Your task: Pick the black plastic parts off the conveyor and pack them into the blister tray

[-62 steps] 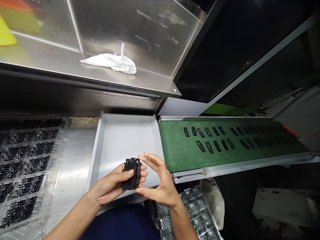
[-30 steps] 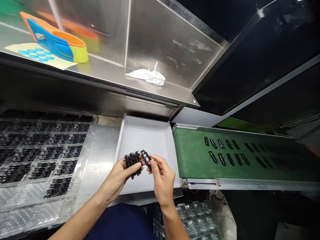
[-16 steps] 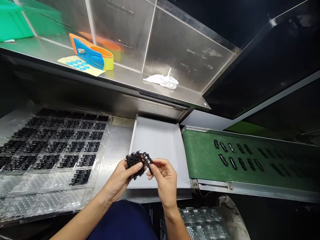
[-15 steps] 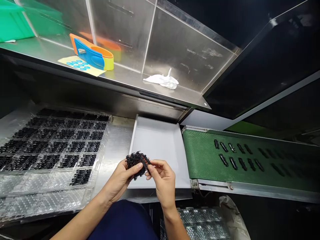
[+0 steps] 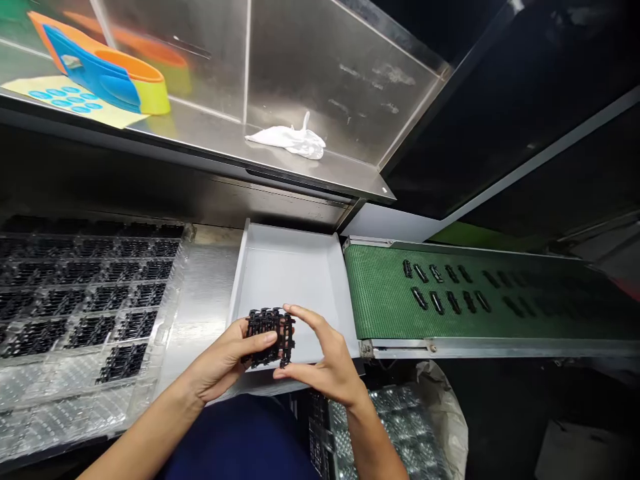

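My left hand grips a bundle of black plastic parts, thumb across the top. At the bundle's right side, my right hand spans one black part lengthwise between thumb and forefinger, one at each end. Both hands are over the front of a shallow white tray. To the left, a clear plastic tray holds rows of similar black parts. On the right, a green conveyor belt carries black parts lying in two rows.
Above the trays runs a metal shelf with a crumpled white item, an orange, blue and yellow band and a sticker sheet. Clear trays and a pale bag are low at right.
The view has shifted, so the surroundings appear further left. My right fingers have spread from a close pinch to hold one part by its two ends. The bundle has turned more upright.
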A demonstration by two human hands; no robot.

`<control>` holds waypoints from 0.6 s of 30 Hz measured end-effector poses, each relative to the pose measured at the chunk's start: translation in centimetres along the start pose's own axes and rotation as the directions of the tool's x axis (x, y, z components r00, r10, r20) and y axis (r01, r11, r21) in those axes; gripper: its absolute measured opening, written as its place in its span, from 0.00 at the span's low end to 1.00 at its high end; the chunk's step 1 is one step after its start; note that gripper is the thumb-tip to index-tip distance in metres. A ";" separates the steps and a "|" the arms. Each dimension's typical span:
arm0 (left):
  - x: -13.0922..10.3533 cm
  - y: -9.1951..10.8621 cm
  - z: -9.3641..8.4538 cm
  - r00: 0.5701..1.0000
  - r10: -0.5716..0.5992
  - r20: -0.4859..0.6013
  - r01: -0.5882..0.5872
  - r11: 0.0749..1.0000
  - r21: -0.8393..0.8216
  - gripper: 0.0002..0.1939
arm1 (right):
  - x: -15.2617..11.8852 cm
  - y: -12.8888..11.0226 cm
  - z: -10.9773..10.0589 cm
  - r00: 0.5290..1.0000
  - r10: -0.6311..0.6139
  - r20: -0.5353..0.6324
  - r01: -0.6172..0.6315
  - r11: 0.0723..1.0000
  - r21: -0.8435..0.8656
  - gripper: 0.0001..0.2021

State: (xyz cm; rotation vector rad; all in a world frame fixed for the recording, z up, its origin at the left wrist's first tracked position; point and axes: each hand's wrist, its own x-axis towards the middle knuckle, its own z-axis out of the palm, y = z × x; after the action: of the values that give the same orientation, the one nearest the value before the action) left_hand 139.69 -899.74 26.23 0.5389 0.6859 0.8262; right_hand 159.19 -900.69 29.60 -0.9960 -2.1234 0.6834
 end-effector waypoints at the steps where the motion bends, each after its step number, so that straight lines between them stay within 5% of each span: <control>1: 0.3 -0.2 0.3 1.000 -0.010 0.004 0.010 1.000 0.002 0.16 | -0.3 0.1 -0.3 0.999 0.029 -0.031 -0.028 0.999 0.034 0.43; 9: 3.3 -1.2 3.3 0.994 -0.097 0.055 0.094 0.995 0.044 0.19 | -2.1 0.8 -3.0 0.992 0.095 -0.081 -0.102 0.991 -0.088 0.39; 18: 7.1 -1.8 6.6 0.968 -0.098 0.231 0.061 0.984 0.165 0.19 | -3.9 1.8 -6.2 0.978 0.155 -0.140 -0.185 0.954 -0.234 0.36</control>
State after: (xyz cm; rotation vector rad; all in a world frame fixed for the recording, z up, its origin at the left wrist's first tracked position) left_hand 148.82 -896.19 27.01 0.7351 0.5495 0.6226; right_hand 166.54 -901.77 30.90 -1.3334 -2.0665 0.4330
